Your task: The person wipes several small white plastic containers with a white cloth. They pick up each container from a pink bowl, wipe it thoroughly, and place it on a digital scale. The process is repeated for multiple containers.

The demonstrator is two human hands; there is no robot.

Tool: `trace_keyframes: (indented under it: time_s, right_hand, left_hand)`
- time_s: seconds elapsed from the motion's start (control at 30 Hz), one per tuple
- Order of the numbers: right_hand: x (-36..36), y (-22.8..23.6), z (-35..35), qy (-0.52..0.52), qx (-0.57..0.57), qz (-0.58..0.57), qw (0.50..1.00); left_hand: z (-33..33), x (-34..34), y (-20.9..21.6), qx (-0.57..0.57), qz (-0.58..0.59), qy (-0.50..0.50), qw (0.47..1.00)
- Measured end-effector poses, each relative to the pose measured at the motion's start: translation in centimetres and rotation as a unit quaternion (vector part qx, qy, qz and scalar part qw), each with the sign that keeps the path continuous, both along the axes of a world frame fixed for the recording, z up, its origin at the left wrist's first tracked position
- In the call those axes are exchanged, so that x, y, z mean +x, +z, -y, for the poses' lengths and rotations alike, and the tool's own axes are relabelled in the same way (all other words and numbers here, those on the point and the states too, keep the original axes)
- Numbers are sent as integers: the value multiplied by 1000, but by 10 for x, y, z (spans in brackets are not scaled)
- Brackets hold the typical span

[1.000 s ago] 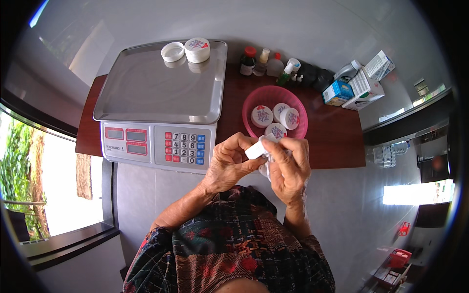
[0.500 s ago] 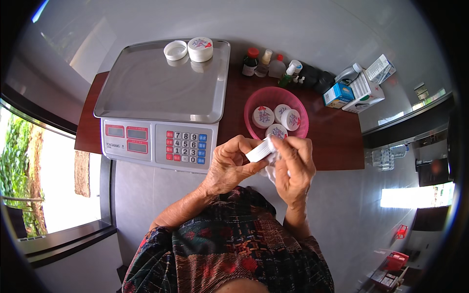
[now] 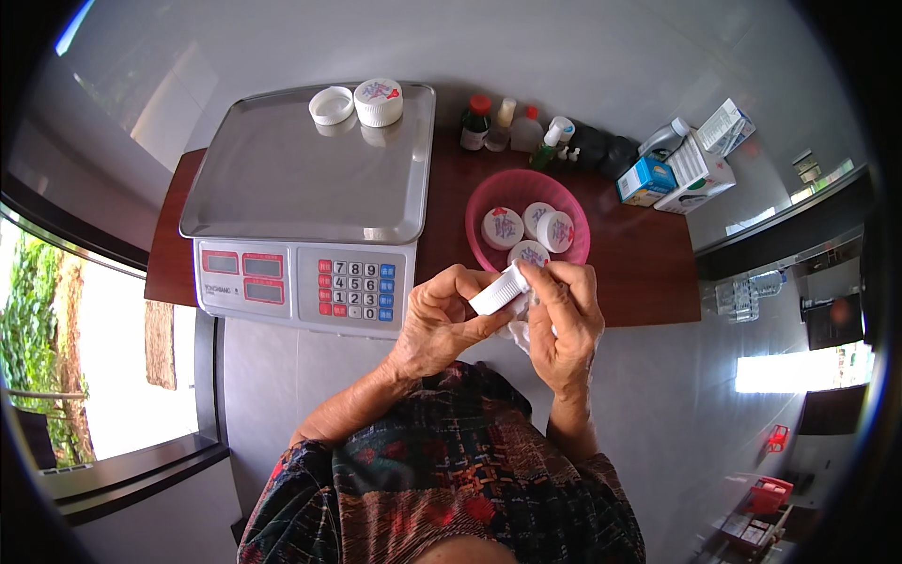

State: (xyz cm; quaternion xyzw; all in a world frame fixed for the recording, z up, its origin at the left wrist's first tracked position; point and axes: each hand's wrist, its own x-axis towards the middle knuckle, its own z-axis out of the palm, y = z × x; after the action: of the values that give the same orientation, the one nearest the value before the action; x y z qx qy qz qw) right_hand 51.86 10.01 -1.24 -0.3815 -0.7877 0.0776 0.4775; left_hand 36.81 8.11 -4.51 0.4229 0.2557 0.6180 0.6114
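Note:
A white round cap with a ribbed side (image 3: 498, 293) is pinched between the thumb and fingers of my left hand (image 3: 425, 324), its edge tilted toward me. My right hand (image 3: 568, 324) closes on a crumpled white cloth or tissue (image 3: 519, 334), with its fingertips pressed to the cap's right side. Just beyond my hands stands a pink plastic basket (image 3: 477, 202). Several white caps with printed tops (image 3: 502, 227) lie in it. Some of the cloth is hidden by my right fingers.
A weighing scale (image 3: 310, 179) with a steel pan fills the table's left. On its pan are an upturned white lid (image 3: 332, 105) and a printed white jar or cap (image 3: 379, 103). Small bottles (image 3: 475, 122) and boxes (image 3: 695, 174) line the wall along the dark red table (image 3: 648, 282).
The view has shifted slightly. My hands keep almost the same grip on the cap and cloth, and the cap is turned a little.

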Motion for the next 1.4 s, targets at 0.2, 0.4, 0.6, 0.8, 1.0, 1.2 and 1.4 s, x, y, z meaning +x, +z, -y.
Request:
trace_keyframes:
  time_s: [0.2, 0.4, 0.6, 0.8, 1.0, 1.2, 1.4]
  right_hand:
    - [-7, 3, 4, 37, 72, 43, 996]
    - [1, 4, 0, -2, -7, 4, 1000]
    - [7, -4, -5, 9, -81, -59, 995]
    - [-7, 6, 8, 33, 30, 59, 997]
    - [-3, -8, -6, -13, -3, -9, 1000]
    - [-17, -17, 3, -47, 79, 52, 994]
    - [-16, -26, 6, 13, 107, 101, 989]
  left_hand:
    - [-2, -1, -2, -13, 34, -5, 999]
    - [-5, -3, -7, 2, 71, -29, 997]
    - [-8, -1, -7, -7, 74, -29, 997]
    - [-9, -3, -10, -7, 48, -12, 999]
    - [-12, 2, -9, -50, 225, -81, 970]
    - [-11, 2, -11, -114, 255, -93, 956]
    - [-7, 4, -14, -150, 293, -92, 940]
